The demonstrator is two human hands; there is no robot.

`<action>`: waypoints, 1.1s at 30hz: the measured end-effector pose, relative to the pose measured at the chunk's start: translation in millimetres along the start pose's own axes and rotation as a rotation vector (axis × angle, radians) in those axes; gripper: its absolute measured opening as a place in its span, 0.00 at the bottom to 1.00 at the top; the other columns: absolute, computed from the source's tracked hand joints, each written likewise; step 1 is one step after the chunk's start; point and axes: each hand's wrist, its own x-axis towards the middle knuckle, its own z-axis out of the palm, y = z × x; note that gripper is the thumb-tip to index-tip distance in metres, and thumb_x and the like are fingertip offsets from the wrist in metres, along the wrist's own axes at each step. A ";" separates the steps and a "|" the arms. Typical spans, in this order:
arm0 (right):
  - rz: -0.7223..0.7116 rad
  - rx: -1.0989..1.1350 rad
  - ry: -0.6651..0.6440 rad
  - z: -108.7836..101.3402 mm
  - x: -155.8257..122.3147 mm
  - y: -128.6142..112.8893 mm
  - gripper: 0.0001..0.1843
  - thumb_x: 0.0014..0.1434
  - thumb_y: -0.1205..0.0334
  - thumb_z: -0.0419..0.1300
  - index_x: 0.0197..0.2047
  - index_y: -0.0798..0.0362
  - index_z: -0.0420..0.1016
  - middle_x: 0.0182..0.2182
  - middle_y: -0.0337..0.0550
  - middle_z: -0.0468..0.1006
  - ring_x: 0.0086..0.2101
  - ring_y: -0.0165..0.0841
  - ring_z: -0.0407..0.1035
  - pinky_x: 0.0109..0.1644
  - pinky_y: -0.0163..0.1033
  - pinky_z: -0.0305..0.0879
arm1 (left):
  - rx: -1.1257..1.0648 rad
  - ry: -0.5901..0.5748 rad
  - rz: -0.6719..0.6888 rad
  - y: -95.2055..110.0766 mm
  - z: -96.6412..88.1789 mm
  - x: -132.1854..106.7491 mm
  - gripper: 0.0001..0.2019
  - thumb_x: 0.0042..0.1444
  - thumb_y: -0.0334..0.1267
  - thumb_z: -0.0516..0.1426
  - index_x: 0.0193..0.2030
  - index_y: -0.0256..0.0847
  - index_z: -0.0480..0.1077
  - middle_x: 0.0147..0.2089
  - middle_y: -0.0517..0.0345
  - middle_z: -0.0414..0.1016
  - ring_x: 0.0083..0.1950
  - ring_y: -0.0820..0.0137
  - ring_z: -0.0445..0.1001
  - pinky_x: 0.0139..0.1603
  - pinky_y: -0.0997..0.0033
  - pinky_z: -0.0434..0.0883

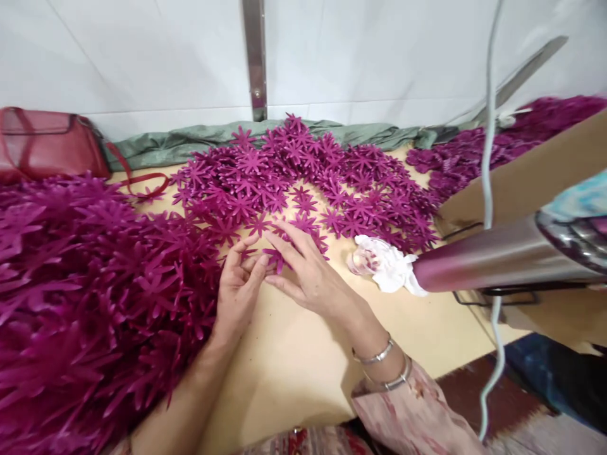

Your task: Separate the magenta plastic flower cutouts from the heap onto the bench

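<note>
Just in front of the flower pile, my two hands come close together over the table. My left hand (241, 281) is closed, its thumb bent in toward curled fingers. A purple star-shaped flower piece (275, 258) shows at its fingertips, partly covered by my right fingers. My right hand (310, 272) reaches across from the other side, fingers stretched out and thumb apart, close to that same piece. Behind the hands spreads a loose pile of matching purple flower pieces (246, 164). A denser heap of purple petal pieces (95, 303) rises beside my left forearm.
To the right, a metallic cylinder (484, 259) points at the table, white cloth (391, 272) around its end. A pale cable (488, 158) hangs in front of it. A red handbag (52, 142) sits back left. Green fabric (156, 145) lies along the wall. More purple pieces (502, 148) lie back right.
</note>
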 end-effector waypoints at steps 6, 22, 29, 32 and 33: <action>0.214 -0.254 0.369 -37.1 -48.2 -21.1 0.20 0.72 0.55 0.59 0.64 0.45 0.70 0.60 0.51 0.79 0.64 0.48 0.68 0.70 0.61 0.60 | 0.037 -0.059 -0.010 -5.4 3.7 -1.3 0.21 0.59 0.41 0.68 0.56 0.42 0.71 0.38 0.59 0.81 0.39 0.72 0.81 0.43 0.73 0.81; 0.390 -0.528 -0.014 -55.0 -71.5 42.1 0.30 0.76 0.42 0.43 0.32 0.50 0.73 0.30 0.45 0.84 0.33 0.46 0.79 0.67 0.76 0.43 | 0.256 -0.167 0.017 -15.4 3.7 -6.3 0.15 0.66 0.37 0.61 0.58 0.41 0.70 0.51 0.48 0.80 0.51 0.67 0.82 0.50 0.69 0.81; 0.293 -0.487 0.294 -65.8 -68.4 7.5 0.14 0.75 0.54 0.54 0.48 0.48 0.81 0.45 0.48 0.87 0.43 0.45 0.82 0.73 0.70 0.44 | 0.210 -0.162 -0.013 -15.4 3.1 -4.1 0.16 0.66 0.36 0.61 0.58 0.41 0.70 0.49 0.50 0.81 0.50 0.67 0.82 0.51 0.68 0.81; 0.127 -0.374 0.360 -40.2 -59.1 -19.2 0.15 0.72 0.61 0.60 0.60 0.46 0.76 0.54 0.46 0.86 0.52 0.41 0.81 0.77 0.64 0.46 | 0.179 -0.165 -0.027 -14.4 2.9 -3.1 0.16 0.65 0.35 0.62 0.58 0.41 0.70 0.52 0.49 0.81 0.52 0.67 0.82 0.54 0.69 0.79; 0.086 -0.333 0.262 -28.9 -56.4 -25.5 0.19 0.73 0.61 0.59 0.65 0.46 0.72 0.59 0.45 0.83 0.59 0.41 0.77 0.79 0.65 0.40 | 0.165 -0.158 -0.033 -13.8 2.8 -2.5 0.16 0.64 0.34 0.62 0.58 0.40 0.71 0.52 0.49 0.81 0.53 0.68 0.82 0.55 0.70 0.79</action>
